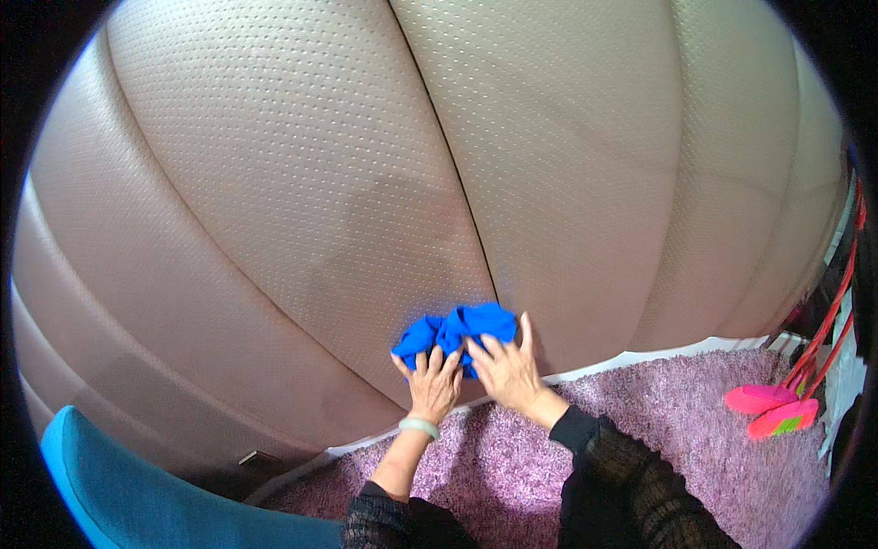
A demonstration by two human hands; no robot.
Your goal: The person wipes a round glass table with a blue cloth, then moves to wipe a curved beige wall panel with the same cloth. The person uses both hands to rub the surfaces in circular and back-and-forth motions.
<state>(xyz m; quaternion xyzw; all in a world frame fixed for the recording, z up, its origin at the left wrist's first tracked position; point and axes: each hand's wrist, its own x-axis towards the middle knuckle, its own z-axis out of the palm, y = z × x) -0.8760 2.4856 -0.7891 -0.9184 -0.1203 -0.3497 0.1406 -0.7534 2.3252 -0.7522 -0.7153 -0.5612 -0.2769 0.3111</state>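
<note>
A crumpled bright blue cloth (449, 333) lies against the lower part of a beige panel (384, 226) with a dimpled, leather-like padded surface. My left hand (433, 384), wearing a pale green bangle (419, 428) at the wrist, holds the cloth's near left side with its fingers spread over it. On the cloth's right side, my right hand (511, 370) grips the near edge, its index finger pointing away past the fabric. Both hands bunch the cloth beside the bottom end of a dark seam (453, 158). The fingertips of my left hand partly sink into the folds.
A purple shaggy carpet (507, 453) covers the floor below, meeting a white baseboard (590, 370). A blue upholstered chair back (158, 494) rises at the lower left. Pink slipper-shaped items (775, 412) lie at the right beneath red cords (833, 302).
</note>
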